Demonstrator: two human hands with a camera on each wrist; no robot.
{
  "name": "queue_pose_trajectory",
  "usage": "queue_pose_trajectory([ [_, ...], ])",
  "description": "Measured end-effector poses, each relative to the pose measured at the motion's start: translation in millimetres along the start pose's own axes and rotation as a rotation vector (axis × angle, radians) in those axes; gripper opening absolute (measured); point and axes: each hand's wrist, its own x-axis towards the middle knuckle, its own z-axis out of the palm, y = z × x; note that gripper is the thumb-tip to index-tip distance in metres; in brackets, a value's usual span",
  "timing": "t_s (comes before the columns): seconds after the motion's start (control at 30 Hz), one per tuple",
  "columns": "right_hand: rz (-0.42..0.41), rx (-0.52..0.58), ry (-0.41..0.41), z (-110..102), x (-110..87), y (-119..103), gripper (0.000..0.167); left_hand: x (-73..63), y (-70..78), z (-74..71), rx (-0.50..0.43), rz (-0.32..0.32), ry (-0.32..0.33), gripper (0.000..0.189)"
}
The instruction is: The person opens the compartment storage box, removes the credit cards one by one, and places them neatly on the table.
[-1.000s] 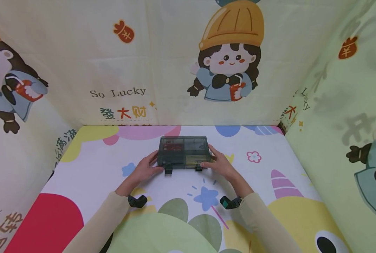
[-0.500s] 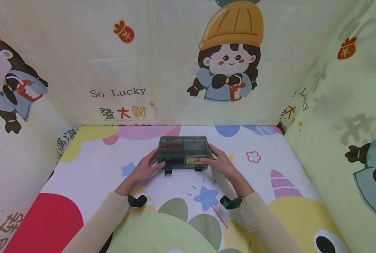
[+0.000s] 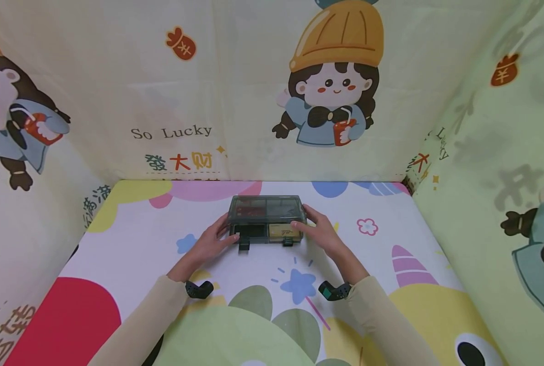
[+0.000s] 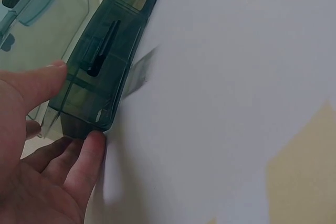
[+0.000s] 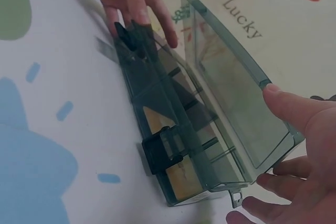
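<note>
A translucent dark green plastic storage box (image 3: pixel 253 241) sits toward the back of the table, its lid (image 3: pixel 265 209) tilted up off the front. Two black latches (image 3: pixel 244 245) hang down along the front side. My left hand (image 3: pixel 211 242) holds the box's left end; in the left wrist view the thumb lies on the front side and the fingers (image 4: pixel 86 163) reach around the end. My right hand (image 3: pixel 321 233) grips the lid at its right end, the thumb on its edge. Through the front gap a yellowish item (image 3: pixel 282 232) shows in the right compartment.
The tabletop covering (image 3: pixel 368 264) is white with printed coloured shapes. A patterned cloth wall (image 3: pixel 244 101) rises close behind the box, with further cloth walls left and right. Each wrist carries a small black device (image 3: pixel 200 290).
The lid has swung up from nearly closed, its front edge rising and showing the compartments. My right thumb has moved up with it. The box body and left hand stay nearly in place.
</note>
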Motion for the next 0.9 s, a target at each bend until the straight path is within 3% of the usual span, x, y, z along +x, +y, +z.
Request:
queue_pose_trajectory([
  [0.43,0.004,0.011,0.011,-4,0.5,-10,0.079,3.5,-2.7,0.9,0.053,0.01,0.004,0.075],
  [0.9,0.043,0.021,0.03,-6,4.8,-20,0.08,1.4,-2.7,1.8,0.044,-0.005,0.019,0.076],
])
